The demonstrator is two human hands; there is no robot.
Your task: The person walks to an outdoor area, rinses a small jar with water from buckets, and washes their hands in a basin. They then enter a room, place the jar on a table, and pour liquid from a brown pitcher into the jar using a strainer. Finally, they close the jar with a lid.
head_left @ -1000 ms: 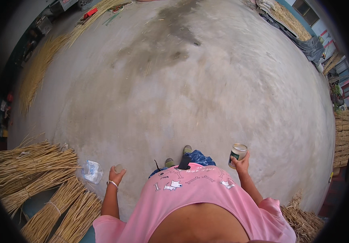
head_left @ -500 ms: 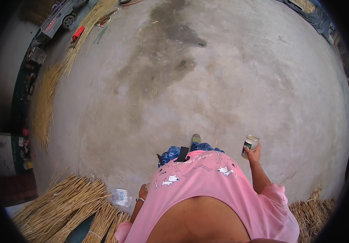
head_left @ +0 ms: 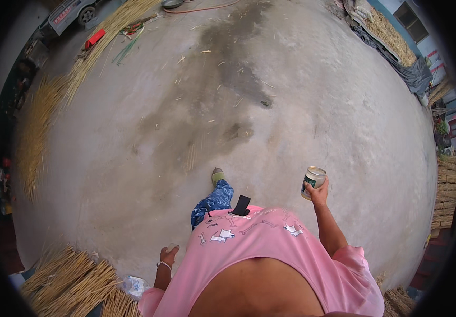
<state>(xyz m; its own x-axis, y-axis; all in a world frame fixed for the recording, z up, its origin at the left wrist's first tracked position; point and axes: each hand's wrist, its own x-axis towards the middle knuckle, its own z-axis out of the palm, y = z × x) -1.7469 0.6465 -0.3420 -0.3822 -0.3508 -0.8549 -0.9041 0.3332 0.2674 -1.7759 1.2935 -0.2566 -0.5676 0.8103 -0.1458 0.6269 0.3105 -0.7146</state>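
On the right, my right hand (head_left: pixel 320 194) is wrapped round a short cylindrical can (head_left: pixel 309 186) with a pale metal rim and a dark green label. It is held upright out in front of me, above the floor. Low at my left side hangs my left hand (head_left: pixel 168 256), a white band on its wrist. Its fingers are curled, and a small pale thing (head_left: pixel 172 246) shows at their tips, too small to name. A crumpled clear plastic bottle or bag (head_left: pixel 135 286) lies near that arm, by the straw.
Bundles of straw (head_left: pixel 72 280) lie at the lower left, more straw (head_left: pixel 48 113) along the left. A cart (head_left: pixel 69 16) stands at the far left, near a red object (head_left: pixel 95 38). Dark sheeting (head_left: pixel 397 71) edges a straw heap at the far right. The concrete floor (head_left: pixel 355 137) has a wet patch.
I have stepped forward, one foot now in front. The straw bundles have slid lower in view. My left hand has swung out from beside my shirt; the can stays in my right hand.
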